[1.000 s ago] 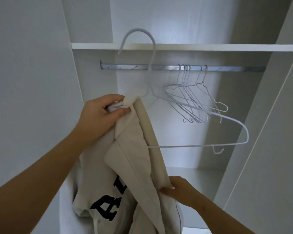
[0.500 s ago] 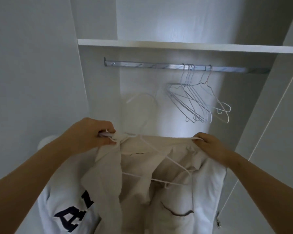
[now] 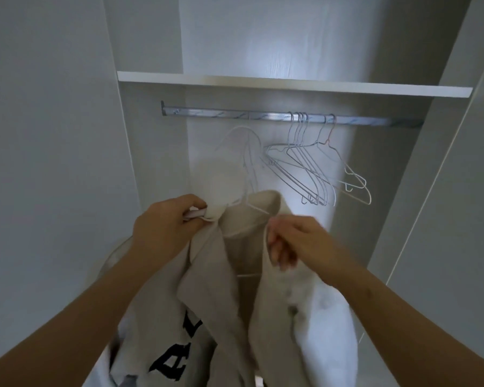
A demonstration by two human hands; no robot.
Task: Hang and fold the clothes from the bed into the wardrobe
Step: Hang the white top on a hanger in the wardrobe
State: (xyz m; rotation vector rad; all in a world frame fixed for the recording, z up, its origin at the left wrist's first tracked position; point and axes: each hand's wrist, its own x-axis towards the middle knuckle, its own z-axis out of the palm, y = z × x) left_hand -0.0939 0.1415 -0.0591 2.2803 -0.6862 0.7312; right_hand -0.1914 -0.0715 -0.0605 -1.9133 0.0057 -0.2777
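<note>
From the head view, the cream sweatshirt (image 3: 207, 286) hangs between the two hands in front of the open wardrobe, draped over a white wire hanger (image 3: 257, 209). The hanger's hook is blurred and stands up just above the collar.

The rail (image 3: 221, 113) lies above and beyond both hands, under the shelf (image 3: 263, 82). It runs left to right, and the hanger's shoulders look roughly parallel to it. The hook is below the bare left stretch of the rail and not on it. A bunch of empty hangers (image 3: 296, 163) takes up the stretch right of the rail's middle, just beside the hook. I judge the coming move to be a lift up and forward onto that bare left part.

The left hand (image 3: 162, 227) is higher and nearer that stretch. Its fingers are clenched round the sweatshirt's left shoulder together with the hanger's white end.

The right hand (image 3: 294, 241) is slightly lower. With curled fingers it pinches the front edge of the sweatshirt's right side, though motion blur hides the exact grip. The sweatshirt's lower part, with its dark letters, sags down toward the bottom edge of the picture.
</note>
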